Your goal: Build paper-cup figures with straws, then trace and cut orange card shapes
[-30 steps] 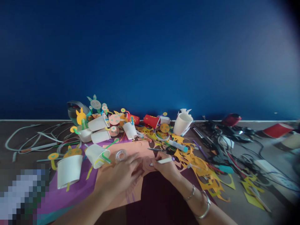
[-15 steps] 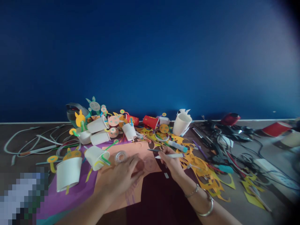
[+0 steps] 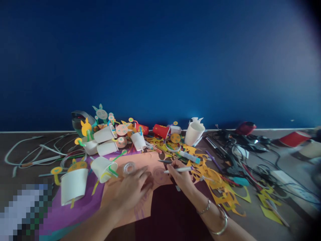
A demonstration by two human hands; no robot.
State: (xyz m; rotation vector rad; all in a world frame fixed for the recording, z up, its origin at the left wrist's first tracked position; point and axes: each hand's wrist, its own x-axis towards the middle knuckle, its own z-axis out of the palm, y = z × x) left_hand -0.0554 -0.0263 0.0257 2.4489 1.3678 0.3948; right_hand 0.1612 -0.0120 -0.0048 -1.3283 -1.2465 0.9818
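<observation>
Right fingers: closed round the white marker [image 3: 181,169], tip over or on the drawn face [image 3: 158,175]; contact unclear from where I stand.
Left fingers: loosely spread, resting on the peach sheet [image 3: 147,161]; a light press could let it skid and bend a line.
Drawn face: at the sheet's right edge, between both hands; a long stroke could run off.
Dark pointed blade [image 3: 165,161]: just beyond the right fingers, above the face; a careless reach might prick.
Tape roll [image 3: 129,167]: on the sheet's upper left; a left-hand shift could knock it.
White cup [image 3: 102,166]: tilted over the sheet's left edge, might roll if nudged.
</observation>
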